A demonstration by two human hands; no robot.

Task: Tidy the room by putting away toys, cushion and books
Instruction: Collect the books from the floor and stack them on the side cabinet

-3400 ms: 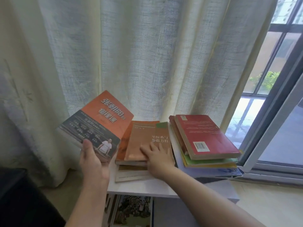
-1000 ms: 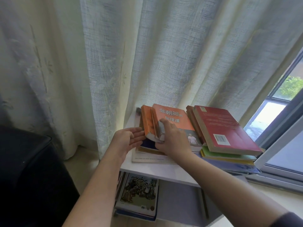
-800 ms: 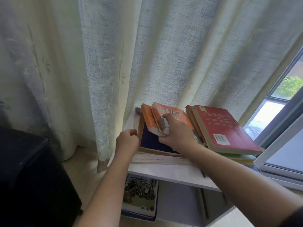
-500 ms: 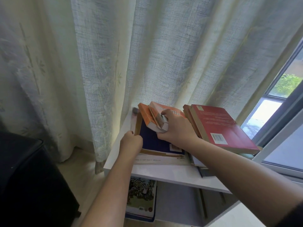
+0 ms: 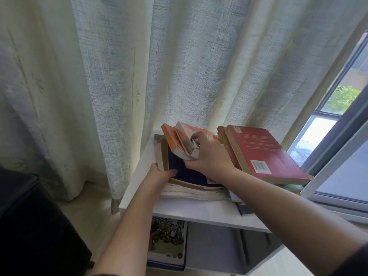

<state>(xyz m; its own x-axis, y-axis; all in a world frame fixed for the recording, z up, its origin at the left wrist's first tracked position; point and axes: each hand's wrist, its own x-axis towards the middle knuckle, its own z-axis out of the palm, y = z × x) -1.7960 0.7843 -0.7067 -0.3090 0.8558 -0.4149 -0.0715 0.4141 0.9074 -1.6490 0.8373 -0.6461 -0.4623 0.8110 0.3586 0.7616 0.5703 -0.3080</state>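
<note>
The right hand [image 5: 207, 154] is clamped on the near ends of two or three orange paperbacks [image 5: 175, 140], fingers curled over the top and thumb beneath, holding them tipped up on their long edge. The left hand [image 5: 161, 174] pinches the near left corner of the dark blue book [image 5: 187, 172] that lies flat below them, thumb on the cover. That book rests on a wider pale book [image 5: 191, 193], and the whole pile sits at the back left of the white shelf [image 5: 199, 212]. The paperbacks look light but floppy. Held by one end they may fan open or slide against each other, so a grip across spine and fore-edge together would serve better. The blue one seems stiffer and can likely be drawn out by its corner. Room is tight: the curtain [image 5: 179, 66] hangs right behind the pile, and the stack under the red book [image 5: 262, 152] stands just beside it and juts past the shelf's right edge by the window frame [image 5: 338, 176]. The near strip of shelf is the open side. A picture book [image 5: 167, 242] stands in the compartment below.
</note>
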